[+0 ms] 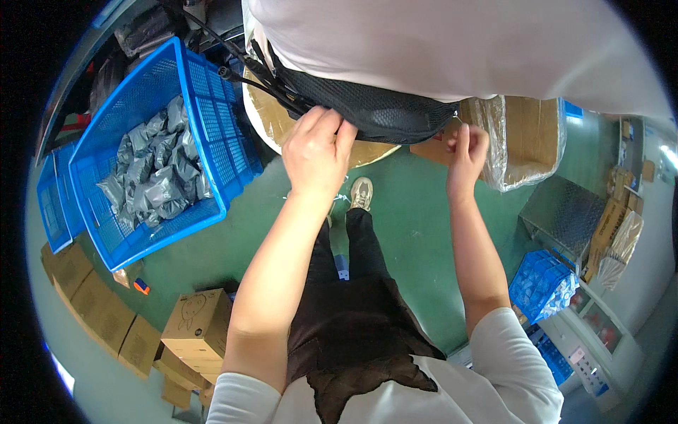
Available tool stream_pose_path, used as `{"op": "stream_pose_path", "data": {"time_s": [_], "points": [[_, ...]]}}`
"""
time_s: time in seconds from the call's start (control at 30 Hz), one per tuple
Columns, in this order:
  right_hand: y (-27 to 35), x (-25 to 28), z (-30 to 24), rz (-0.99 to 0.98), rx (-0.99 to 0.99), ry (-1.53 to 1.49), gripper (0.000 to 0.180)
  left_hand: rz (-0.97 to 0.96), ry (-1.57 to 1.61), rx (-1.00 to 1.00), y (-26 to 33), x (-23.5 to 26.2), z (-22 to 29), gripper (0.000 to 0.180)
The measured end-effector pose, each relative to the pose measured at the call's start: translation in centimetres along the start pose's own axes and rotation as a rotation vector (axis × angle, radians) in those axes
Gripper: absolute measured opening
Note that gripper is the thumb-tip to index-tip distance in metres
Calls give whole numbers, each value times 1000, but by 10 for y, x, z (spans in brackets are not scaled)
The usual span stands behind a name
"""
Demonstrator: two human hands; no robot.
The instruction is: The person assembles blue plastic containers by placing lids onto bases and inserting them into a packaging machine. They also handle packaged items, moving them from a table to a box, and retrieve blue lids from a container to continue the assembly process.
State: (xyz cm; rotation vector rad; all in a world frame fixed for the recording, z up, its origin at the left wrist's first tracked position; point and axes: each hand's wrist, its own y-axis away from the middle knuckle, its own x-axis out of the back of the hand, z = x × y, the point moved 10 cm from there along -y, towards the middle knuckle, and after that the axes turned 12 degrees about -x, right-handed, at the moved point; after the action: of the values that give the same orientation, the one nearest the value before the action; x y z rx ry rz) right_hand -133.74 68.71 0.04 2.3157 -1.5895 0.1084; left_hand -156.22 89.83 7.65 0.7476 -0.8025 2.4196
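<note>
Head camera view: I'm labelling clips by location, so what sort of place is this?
Probably a packing room or small warehouse: a blue plastic crate holds many grey plastic packets, cardboard boxes stand around, and the floor is plain green.

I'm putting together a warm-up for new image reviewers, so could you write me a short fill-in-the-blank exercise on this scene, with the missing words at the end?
1. The left hand touches a mesh item whose colour is ____.
2. The right hand is at the ____ end of that mesh item.
3. The blue crate of grey packages is on the person's ____ side.
4. The floor is coloured ____.

Missing words: black; right; left; green.
</note>
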Motion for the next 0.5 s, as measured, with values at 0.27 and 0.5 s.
{"op": "stream_pose_path", "data": {"time_s": [0.27,0.5], "points": [[106,-111,-111,-554,971,660,27,-178,-8,-72,-43,0,14,29],[78,-153,-71,-755,959,1405,50,-552,-260,-37,3,-27,-9,39]]}}
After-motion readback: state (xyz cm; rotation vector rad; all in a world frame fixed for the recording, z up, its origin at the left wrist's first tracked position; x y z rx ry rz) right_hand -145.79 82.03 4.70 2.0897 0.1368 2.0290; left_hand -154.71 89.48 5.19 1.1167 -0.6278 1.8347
